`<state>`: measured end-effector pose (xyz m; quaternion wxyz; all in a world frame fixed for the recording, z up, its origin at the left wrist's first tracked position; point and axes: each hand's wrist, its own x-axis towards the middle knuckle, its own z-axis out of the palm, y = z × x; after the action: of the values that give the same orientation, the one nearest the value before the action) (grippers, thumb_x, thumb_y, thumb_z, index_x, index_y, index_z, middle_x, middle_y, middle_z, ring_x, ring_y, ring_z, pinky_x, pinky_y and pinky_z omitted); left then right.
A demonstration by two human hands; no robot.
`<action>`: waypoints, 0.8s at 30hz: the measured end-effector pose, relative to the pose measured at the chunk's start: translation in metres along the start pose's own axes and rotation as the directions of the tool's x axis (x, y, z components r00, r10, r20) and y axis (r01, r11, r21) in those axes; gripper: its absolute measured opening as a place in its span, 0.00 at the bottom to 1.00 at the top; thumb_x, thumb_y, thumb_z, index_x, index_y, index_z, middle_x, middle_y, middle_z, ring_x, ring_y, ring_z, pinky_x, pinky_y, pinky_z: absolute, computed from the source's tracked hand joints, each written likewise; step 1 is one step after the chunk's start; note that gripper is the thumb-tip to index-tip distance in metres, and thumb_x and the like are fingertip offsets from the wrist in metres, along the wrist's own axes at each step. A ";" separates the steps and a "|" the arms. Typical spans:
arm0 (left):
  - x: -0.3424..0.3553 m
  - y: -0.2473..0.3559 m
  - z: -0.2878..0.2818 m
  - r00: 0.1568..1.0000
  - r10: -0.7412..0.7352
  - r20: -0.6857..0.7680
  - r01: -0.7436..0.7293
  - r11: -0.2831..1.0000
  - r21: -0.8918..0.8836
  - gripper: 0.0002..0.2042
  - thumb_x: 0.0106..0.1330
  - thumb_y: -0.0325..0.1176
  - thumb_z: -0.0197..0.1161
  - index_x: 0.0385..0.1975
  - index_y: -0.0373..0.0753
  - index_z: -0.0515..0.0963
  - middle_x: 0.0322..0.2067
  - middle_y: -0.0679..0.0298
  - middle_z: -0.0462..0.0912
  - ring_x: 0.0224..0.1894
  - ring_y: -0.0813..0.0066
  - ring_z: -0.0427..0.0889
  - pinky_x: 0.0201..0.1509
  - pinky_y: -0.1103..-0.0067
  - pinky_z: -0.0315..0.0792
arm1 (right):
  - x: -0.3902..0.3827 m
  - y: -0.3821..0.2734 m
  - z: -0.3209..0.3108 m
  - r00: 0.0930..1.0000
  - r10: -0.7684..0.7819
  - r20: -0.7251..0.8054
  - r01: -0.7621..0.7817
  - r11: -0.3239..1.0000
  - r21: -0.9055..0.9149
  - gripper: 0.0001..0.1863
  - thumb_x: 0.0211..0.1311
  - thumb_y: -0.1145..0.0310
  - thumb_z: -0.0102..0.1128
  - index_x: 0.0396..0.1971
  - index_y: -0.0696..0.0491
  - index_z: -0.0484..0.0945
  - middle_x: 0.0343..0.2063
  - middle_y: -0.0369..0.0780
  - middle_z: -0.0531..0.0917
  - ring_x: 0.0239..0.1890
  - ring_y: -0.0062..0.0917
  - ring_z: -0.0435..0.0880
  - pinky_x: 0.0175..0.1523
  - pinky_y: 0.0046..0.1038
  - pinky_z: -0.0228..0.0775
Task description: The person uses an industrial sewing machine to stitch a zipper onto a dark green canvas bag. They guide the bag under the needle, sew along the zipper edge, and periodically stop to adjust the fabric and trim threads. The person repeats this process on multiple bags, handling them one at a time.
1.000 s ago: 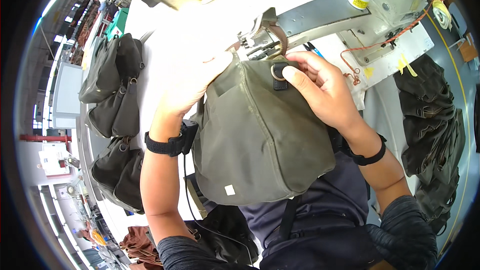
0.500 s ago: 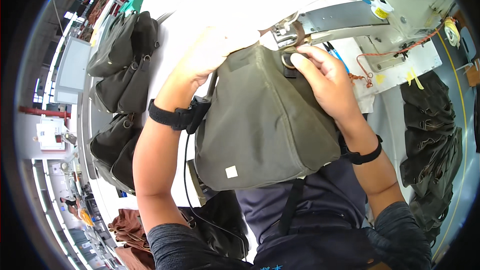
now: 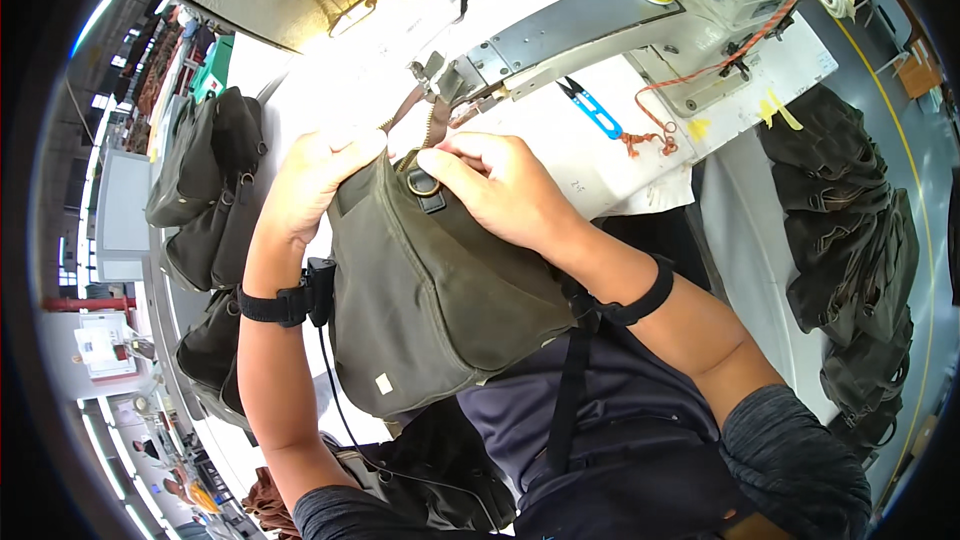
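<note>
An olive-green canvas bag (image 3: 440, 290) hangs between my hands, its wide end toward my apron. At its upper left edge, my left hand (image 3: 308, 180) is closed on the fabric. My right hand (image 3: 505, 185) pinches the upper right edge, beside a metal D-ring (image 3: 424, 183) on a dark tab. Between the hands a zipper (image 3: 432, 130) with brass-coloured teeth and brown tape runs up from the bag toward the sewing machine's work point (image 3: 437, 78). Whether the tape lies under the foot I cannot tell. A small pale patch (image 3: 383, 383) marks the bag's lower left corner.
The sewing machine's arm (image 3: 580, 45) crosses the white table. Blue thread snips (image 3: 596, 110) lie beyond my right hand, near orange cord (image 3: 655, 138). Similar dark bags stand on the left (image 3: 205, 185); more are piled on the right (image 3: 850, 240). A cable hangs from my left wristband (image 3: 280, 306).
The bag and both hands have drawn back from the machine, toward me and left. A stretch of zipper now shows between bag and machine. My view has shifted too, revealing the snips more fully.
</note>
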<state>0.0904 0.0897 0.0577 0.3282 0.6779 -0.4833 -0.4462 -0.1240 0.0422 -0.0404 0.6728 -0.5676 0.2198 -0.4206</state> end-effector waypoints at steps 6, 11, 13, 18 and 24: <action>0.006 0.017 0.002 0.994 0.076 0.080 -0.087 0.985 0.150 0.13 0.70 0.40 0.68 0.39 0.35 0.88 0.37 0.67 0.88 0.42 0.80 0.82 0.52 0.80 0.72 | -0.006 -0.024 -0.008 0.991 -0.097 -0.088 0.053 0.913 -0.404 0.16 0.68 0.56 0.69 0.32 0.55 0.86 0.17 0.43 0.82 0.20 0.29 0.82 0.29 0.31 0.72; 0.012 0.022 0.001 0.973 0.104 0.206 -0.161 0.946 0.282 0.12 0.72 0.38 0.66 0.37 0.34 0.88 0.38 0.65 0.88 0.44 0.78 0.82 0.56 0.80 0.71 | 0.010 -0.056 -0.031 0.851 -0.439 -0.288 0.233 0.808 -0.542 0.13 0.67 0.61 0.69 0.40 0.56 0.83 0.16 0.41 0.82 0.18 0.30 0.81 0.26 0.31 0.71; 0.010 0.022 0.002 0.953 0.137 0.270 -0.205 0.947 0.246 0.12 0.71 0.38 0.66 0.38 0.34 0.88 0.38 0.66 0.88 0.44 0.77 0.82 0.56 0.79 0.72 | 0.026 -0.057 -0.036 0.929 -0.302 -0.213 0.137 0.817 -0.561 0.14 0.68 0.62 0.68 0.42 0.58 0.83 0.16 0.42 0.81 0.17 0.29 0.80 0.26 0.31 0.71; 0.009 0.028 0.009 0.952 0.161 0.262 -0.227 0.942 0.246 0.12 0.70 0.38 0.68 0.39 0.34 0.88 0.38 0.65 0.89 0.44 0.77 0.83 0.54 0.79 0.73 | 0.027 -0.071 -0.032 0.993 -0.088 -0.083 0.066 0.969 -0.237 0.13 0.70 0.65 0.64 0.38 0.62 0.83 0.15 0.38 0.81 0.16 0.17 0.76 0.23 0.24 0.66; 0.002 0.014 0.010 0.950 0.252 0.182 -0.292 0.926 0.240 0.14 0.67 0.42 0.72 0.40 0.35 0.89 0.32 0.71 0.86 0.34 0.84 0.78 0.42 0.82 0.71 | -0.014 -0.046 -0.032 0.984 0.149 -0.098 -0.163 0.975 -0.149 0.16 0.73 0.62 0.62 0.26 0.57 0.79 0.15 0.33 0.79 0.16 0.12 0.75 0.20 0.20 0.62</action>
<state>0.0762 0.0834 0.0660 0.2571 0.6068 -0.6508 -0.3770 -0.1715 0.0353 -0.0072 0.6471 -0.5809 0.3249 -0.3720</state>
